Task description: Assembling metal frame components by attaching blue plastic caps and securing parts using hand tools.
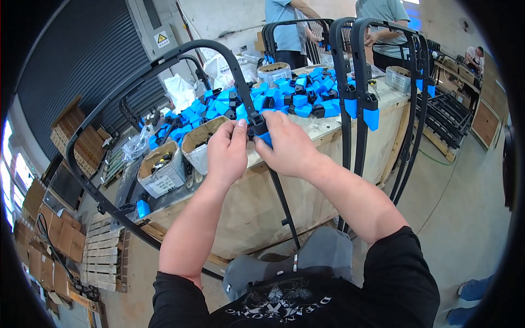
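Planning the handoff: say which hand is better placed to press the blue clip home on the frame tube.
Right, probably. The right hand already covers the blue clip on the black frame tube; the left hand pinches the tube beside it.

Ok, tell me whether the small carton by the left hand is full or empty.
Neither: partly filled. The open carton beside the left hand shows small dark parts inside, below its rim. What the parts are, cannot tell.
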`<move>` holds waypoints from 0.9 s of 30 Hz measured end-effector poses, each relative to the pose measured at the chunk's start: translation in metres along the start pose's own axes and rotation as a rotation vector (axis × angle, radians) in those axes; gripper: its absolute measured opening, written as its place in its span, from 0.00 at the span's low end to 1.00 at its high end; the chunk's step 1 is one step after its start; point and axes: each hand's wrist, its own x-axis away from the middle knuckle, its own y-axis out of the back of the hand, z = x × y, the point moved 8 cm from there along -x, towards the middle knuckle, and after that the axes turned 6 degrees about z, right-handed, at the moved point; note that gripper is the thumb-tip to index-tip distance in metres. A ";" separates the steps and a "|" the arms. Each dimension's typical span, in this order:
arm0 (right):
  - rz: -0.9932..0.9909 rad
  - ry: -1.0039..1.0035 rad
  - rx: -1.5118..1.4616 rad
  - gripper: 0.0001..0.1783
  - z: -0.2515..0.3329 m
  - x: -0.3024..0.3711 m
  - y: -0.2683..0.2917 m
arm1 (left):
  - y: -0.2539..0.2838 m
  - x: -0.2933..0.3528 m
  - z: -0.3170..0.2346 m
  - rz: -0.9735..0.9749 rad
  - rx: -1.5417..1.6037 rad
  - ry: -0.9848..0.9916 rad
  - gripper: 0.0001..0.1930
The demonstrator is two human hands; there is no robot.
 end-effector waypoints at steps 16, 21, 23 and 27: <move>0.143 -0.072 -0.022 0.27 -0.010 -0.001 -0.004 | -0.024 -0.011 0.011 0.147 0.346 0.287 0.17; 0.164 -0.077 -0.029 0.28 -0.009 -0.002 -0.005 | -0.021 -0.009 0.005 0.185 0.375 0.170 0.13; 0.126 -0.060 -0.025 0.27 -0.010 -0.001 -0.005 | -0.017 -0.008 0.000 0.165 0.272 0.144 0.12; 0.076 -0.008 -0.011 0.20 -0.006 -0.001 -0.002 | -0.011 -0.005 -0.011 0.108 0.145 0.022 0.06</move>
